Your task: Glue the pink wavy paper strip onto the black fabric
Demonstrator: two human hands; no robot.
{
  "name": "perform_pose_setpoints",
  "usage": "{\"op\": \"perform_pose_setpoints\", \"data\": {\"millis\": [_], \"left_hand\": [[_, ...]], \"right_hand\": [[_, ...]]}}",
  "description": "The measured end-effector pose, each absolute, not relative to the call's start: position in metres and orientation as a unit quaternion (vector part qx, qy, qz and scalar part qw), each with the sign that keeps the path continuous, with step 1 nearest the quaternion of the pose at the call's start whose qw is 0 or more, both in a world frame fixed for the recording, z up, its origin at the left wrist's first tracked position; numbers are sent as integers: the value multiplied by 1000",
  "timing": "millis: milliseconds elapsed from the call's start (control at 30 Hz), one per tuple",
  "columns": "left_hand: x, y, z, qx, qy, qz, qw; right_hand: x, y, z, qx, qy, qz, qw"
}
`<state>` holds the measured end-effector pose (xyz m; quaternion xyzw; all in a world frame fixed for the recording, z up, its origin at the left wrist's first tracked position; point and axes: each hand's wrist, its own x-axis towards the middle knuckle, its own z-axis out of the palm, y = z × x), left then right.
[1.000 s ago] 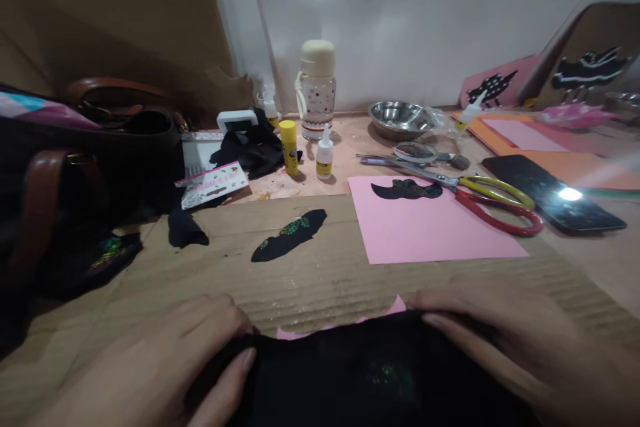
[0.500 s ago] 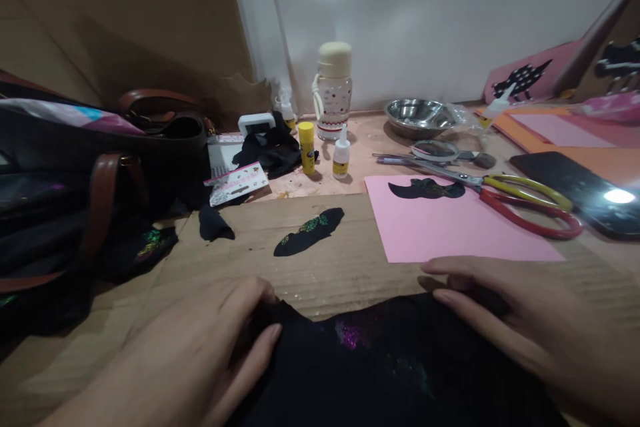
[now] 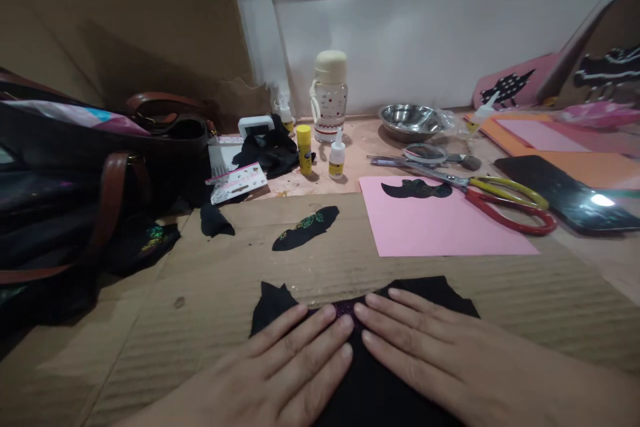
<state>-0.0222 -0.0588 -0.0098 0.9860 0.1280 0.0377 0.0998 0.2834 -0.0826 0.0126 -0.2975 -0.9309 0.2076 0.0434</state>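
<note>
A piece of black fabric (image 3: 380, 380) with a purple glitter patch lies on the cardboard sheet (image 3: 240, 260) in front of me. My left hand (image 3: 295, 360) rests flat on its left side, fingers stretched out. From the other side, my right hand (image 3: 420, 347) lies flat on it too, fingertips close to those of the left. Much of the fabric is hidden beneath both hands. Beyond it is a cut black scrap (image 3: 306, 228) with green and gold glitter. A pink paper sheet (image 3: 440, 233) bears a black cut-out (image 3: 416, 188).
Scissors (image 3: 510, 207) with red and yellow handles lie across the pink sheet, near a phone (image 3: 565, 193). Behind stand a glue stick (image 3: 304, 150), a glue bottle (image 3: 337, 159), a drinking bottle (image 3: 331, 97) and a metal bowl (image 3: 410, 123). A dark bag (image 3: 55, 173) is at left.
Both hands have let go of the fabric's edges and come together, now flat on top of it. The fabric, held up before, lies spread on the cardboard.
</note>
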Motion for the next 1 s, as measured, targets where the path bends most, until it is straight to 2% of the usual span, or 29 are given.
{"op": "perform_pose_setpoints", "data": {"millis": [133, 233, 367, 533, 667, 767, 1000], "left_hand": [[-19, -57, -2, 988, 130, 24, 75], [-20, -57, 0, 994, 111, 7, 25], [-18, -55, 2, 996, 84, -23, -18], [-19, -53, -6, 997, 70, -12, 2], [-22, -49, -26, 996, 78, 25, 24], [-25, -48, -38, 996, 75, 32, 28], [-28, -44, -34, 997, 62, 42, 28]], "right_hand": [[288, -83, 24, -321, -902, 286, 45], [297, -86, 25, -349, -888, 299, 24], [309, -91, 21, -380, -884, 273, 9], [328, -111, 12, -480, -860, 174, -8], [345, -120, -2, -593, -803, -22, 59], [355, -108, -11, -584, -789, -130, 138], [378, -74, -19, -641, -726, -84, 234]]}}
